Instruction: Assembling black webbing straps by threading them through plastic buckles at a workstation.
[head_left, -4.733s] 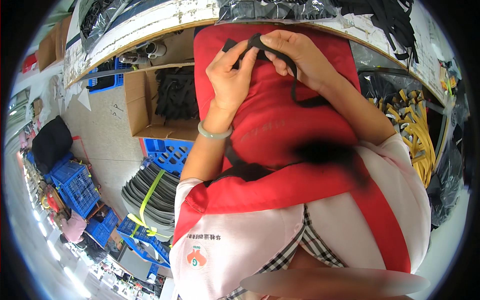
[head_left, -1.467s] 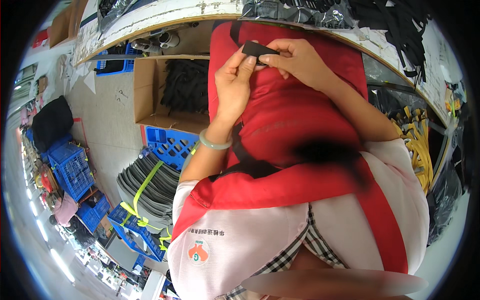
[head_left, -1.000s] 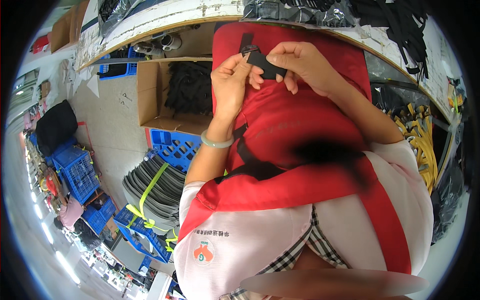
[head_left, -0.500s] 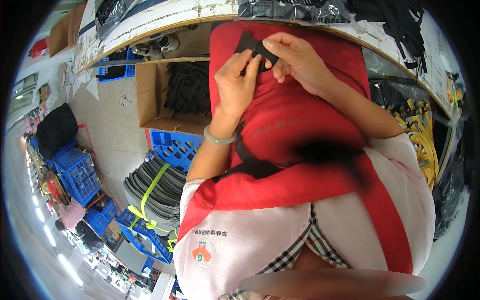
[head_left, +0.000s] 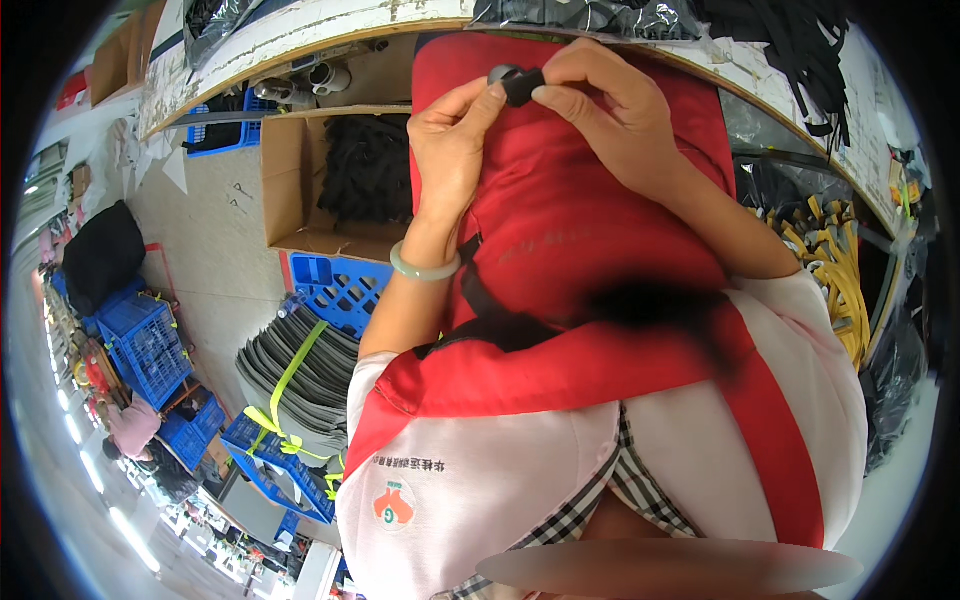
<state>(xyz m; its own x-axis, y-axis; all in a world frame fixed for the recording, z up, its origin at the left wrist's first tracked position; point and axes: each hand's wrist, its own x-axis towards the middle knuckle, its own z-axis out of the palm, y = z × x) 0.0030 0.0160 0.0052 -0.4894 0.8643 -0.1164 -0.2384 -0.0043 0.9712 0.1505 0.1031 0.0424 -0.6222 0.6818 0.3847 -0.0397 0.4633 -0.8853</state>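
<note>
Over my red apron (head_left: 600, 210), both hands hold a short black strap (head_left: 523, 88) that looks like folded webbing. My left hand (head_left: 452, 135) pinches its left end between thumb and fingertips; a greyish rounded part shows beside that thumb. At the other end, my right hand (head_left: 622, 118) grips the strap between thumb and forefinger, its remaining fingers curled. The strap's underside and the inside of both grips are hidden.
A cardboard box (head_left: 290, 185) of black straps stands left of my lap. Below it are a blue crate (head_left: 345, 290) and stacked dark grey sheets (head_left: 290, 370). A worn white table edge (head_left: 410, 28) curves ahead; yellow straps (head_left: 840, 290) hang at right.
Both hands have moved slightly up, the right one turning over somewhat. The strap, previously with a longer piece showing at the upper left, now appears as a compact fold between my fingertips.
</note>
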